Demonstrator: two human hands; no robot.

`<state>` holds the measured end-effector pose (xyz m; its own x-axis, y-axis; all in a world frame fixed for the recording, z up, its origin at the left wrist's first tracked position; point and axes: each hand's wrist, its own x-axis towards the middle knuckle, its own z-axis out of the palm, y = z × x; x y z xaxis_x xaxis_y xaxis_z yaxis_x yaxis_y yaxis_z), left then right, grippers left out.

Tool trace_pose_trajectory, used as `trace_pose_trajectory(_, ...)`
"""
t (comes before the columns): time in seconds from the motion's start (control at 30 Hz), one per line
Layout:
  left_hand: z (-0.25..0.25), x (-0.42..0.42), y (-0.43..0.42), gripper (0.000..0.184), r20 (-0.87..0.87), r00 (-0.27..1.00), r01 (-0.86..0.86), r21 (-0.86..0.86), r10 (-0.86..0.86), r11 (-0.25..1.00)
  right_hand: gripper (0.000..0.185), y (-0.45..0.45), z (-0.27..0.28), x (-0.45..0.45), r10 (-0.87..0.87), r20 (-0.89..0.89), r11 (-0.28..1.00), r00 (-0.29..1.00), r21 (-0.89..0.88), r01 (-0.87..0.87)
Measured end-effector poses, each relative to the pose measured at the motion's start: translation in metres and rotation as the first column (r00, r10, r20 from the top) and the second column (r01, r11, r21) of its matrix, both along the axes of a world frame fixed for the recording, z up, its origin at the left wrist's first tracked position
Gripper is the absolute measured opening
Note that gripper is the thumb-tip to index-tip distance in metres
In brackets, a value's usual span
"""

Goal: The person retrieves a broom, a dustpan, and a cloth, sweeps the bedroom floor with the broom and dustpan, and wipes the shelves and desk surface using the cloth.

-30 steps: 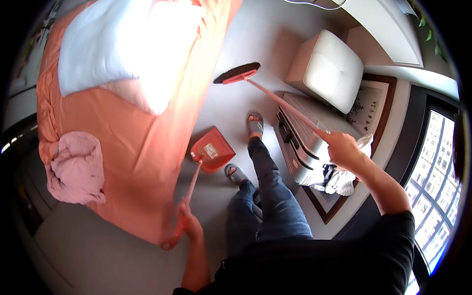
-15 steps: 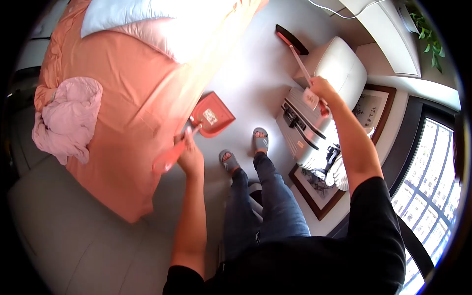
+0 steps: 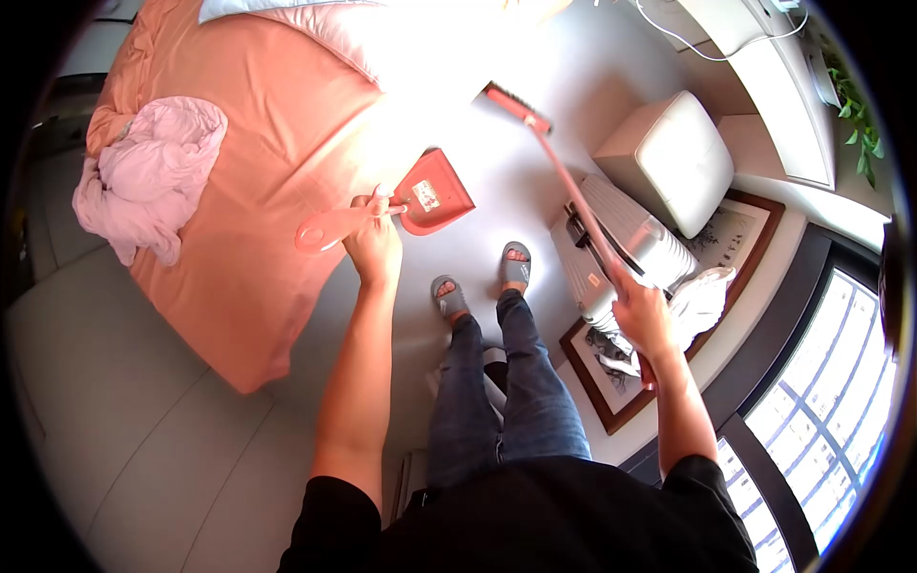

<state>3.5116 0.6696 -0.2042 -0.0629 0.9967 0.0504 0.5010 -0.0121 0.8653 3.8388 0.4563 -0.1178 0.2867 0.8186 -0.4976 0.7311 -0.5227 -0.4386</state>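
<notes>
My left hand (image 3: 375,241) is closed round the handle of a red dustpan (image 3: 441,196), whose pan hangs over the grey floor beside the bed. A pale label is stuck inside the pan. In my right hand (image 3: 646,315) is the long handle of a broom (image 3: 575,191), its fingers wrapped near the end. The broom slants away from me, up and to the left, and its red head (image 3: 518,107) with dark bristles lies at or near the floor beyond the dustpan. Whether the bristles touch the floor I cannot tell.
To the left stands a bed with an orange sheet (image 3: 239,277) and a crumpled pink cloth (image 3: 158,162). On the right are a silver suitcase (image 3: 626,215), a white stool (image 3: 683,158) and a framed picture (image 3: 611,411). A white cable (image 3: 707,54) hangs at the upper right.
My right hand has come down and nearer to me, drawing the broom head left, towards the dustpan's side. The dustpan has shifted slightly up and right in view. My view has moved a little.
</notes>
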Motion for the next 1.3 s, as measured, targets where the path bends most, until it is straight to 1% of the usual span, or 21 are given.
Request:
trace_pose_trajectory(0.03, 0.002, -0.004, -0.004, 0.031, -0.063, 0.998, -0.009, 0.009, 0.009, 1.0, 0.058, 0.01, -0.023, 0.008, -0.007, 0.04, 0.999, 0.999, 0.049, 0.005)
trace_pose_trajectory(0.07, 0.005, -0.008, -0.008, 0.033, -0.122, 0.992, -0.015, 0.019, 0.017, 1.0, 0.059, 0.035, -0.039, 0.017, 0.026, 0.089, 0.991, 0.996, -0.13, -0.014)
trace_pose_trajectory(0.17, -0.007, -0.029, -0.018, 0.055, -0.171, 0.977, -0.156, -0.141, 0.131, 0.978, 0.061, 0.099, -0.121, 0.041, 0.223, 0.196, 0.973, 0.955, -0.101, -0.206)
trace_pose_trajectory(0.2, -0.009, -0.033, -0.02, 0.055, -0.169, 0.977, -0.144, -0.096, 0.126, 0.985, 0.062, 0.11, -0.152, 0.051, 0.259, 0.204, 0.965, 0.944, -0.078, -0.249)
trace_pose_trajectory(0.3, -0.015, -0.039, -0.026, 0.055, -0.162, 0.976, -0.166, -0.14, 0.143, 0.976, 0.063, 0.121, -0.148, 0.03, 0.214, 0.146, 0.962, 0.966, -0.202, -0.183)
trace_pose_trajectory(0.4, -0.02, -0.039, -0.029, 0.043, -0.188, 0.975, -0.135, -0.081, 0.118, 0.987, 0.065, 0.064, -0.119, 0.007, 0.411, 0.158, 0.901, 0.898, -0.222, -0.373)
trace_pose_trajectory(0.43, -0.017, -0.037, -0.029, 0.043, -0.156, 0.983, -0.116, -0.104, 0.099, 0.988, 0.062, 0.041, -0.111, -0.003, 0.439, 0.134, 0.868, 0.888, -0.316, -0.382)
trace_pose_trajectory(0.47, -0.011, -0.031, -0.029, 0.044, -0.126, 0.989, -0.098, -0.125, 0.082, 0.987, 0.063, 0.008, -0.111, -0.005, 0.445, 0.089, 0.869, 0.891, -0.284, -0.405)
trace_pose_trajectory(0.53, -0.006, -0.024, -0.027, 0.045, -0.076, 0.995, -0.074, -0.209, 0.06, 0.975, 0.067, -0.03, -0.064, -0.015, 0.343, -0.048, 0.922, 0.938, -0.173, -0.346)
trace_pose_trajectory(0.6, -0.017, -0.021, -0.026, 0.046, -0.08, 0.996, -0.043, -0.154, 0.031, 0.987, 0.068, -0.046, -0.024, -0.016, 0.297, -0.065, 0.939, 0.953, -0.158, -0.304)
trace_pose_trajectory(0.63, -0.026, -0.021, -0.025, 0.046, -0.083, 0.996, -0.027, -0.128, 0.017, 0.991, 0.071, -0.056, -0.014, -0.016, 0.268, -0.051, 0.953, 0.962, -0.132, -0.273)
trace_pose_trajectory(0.67, -0.037, -0.023, -0.026, 0.045, 0.025, 0.999, -0.018, -0.186, 0.023, 0.982, 0.074, -0.066, -0.005, -0.015, 0.241, -0.041, 0.964, 0.97, -0.109, -0.244)
trace_pose_trajectory(0.73, -0.044, -0.021, -0.025, 0.044, 0.017, 1.0, 0.018, -0.139, -0.016, 0.99, 0.076, -0.075, 0.001, -0.018, 0.166, 0.008, 0.985, 0.986, -0.044, -0.166)
trace_pose_trajectory(0.8, -0.05, -0.013, -0.025, 0.042, 0.082, 0.996, 0.032, -0.107, -0.023, 0.994, 0.071, -0.063, -0.007, -0.022, 0.089, 0.076, 0.996, 0.993, -0.035, -0.087)
trace_pose_trajectory(0.87, -0.057, -0.013, -0.017, 0.041, -0.021, 0.998, 0.062, -0.07, -0.064, 0.996, 0.066, -0.051, -0.03, -0.019, -0.005, 0.098, 1.0, 0.995, 0.016, 0.004)
trace_pose_trajectory(0.93, -0.041, -0.006, -0.01, 0.042, -0.163, 0.982, 0.093, -0.03, -0.097, 0.995, 0.065, -0.039, -0.066, -0.014, -0.073, 0.088, 0.993, 0.993, -0.087, 0.08)
trace_pose_trajectory(0.97, -0.045, -0.005, -0.007, 0.042, -0.117, 0.988, 0.098, -0.015, -0.099, 0.995, 0.064, -0.04, -0.082, -0.015, -0.106, 0.083, 0.983, 0.991, -0.14, 0.117)
trace_pose_trajectory(1.07, -0.055, 0.0, 0.01, 0.04, -0.038, 0.996, 0.085, 0.017, -0.084, 0.996, 0.054, -0.071, -0.113, -0.045, -0.143, -0.142, 0.989, 0.979, 0.01, 0.146)
trace_pose_trajectory(1.17, -0.059, 0.002, 0.014, 0.036, -0.018, 0.998, 0.056, -0.094, -0.058, 0.994, 0.061, -0.101, -0.076, -0.092, -0.167, -0.24, 0.986, 0.956, -0.053, 0.159)
trace_pose_trajectory(1.23, -0.056, 0.004, 0.014, 0.035, -0.041, 0.998, 0.032, -0.159, -0.039, 0.987, 0.059, -0.102, -0.029, -0.103, -0.24, -0.291, 0.961, 0.926, -0.207, 0.184)
trace_pose_trajectory(1.3, -0.048, 0.006, 0.015, 0.036, -0.082, 0.996, 0.027, -0.125, -0.038, 0.992, 0.06, -0.106, 0.014, -0.101, -0.231, -0.33, 0.957, 0.915, -0.245, 0.153)
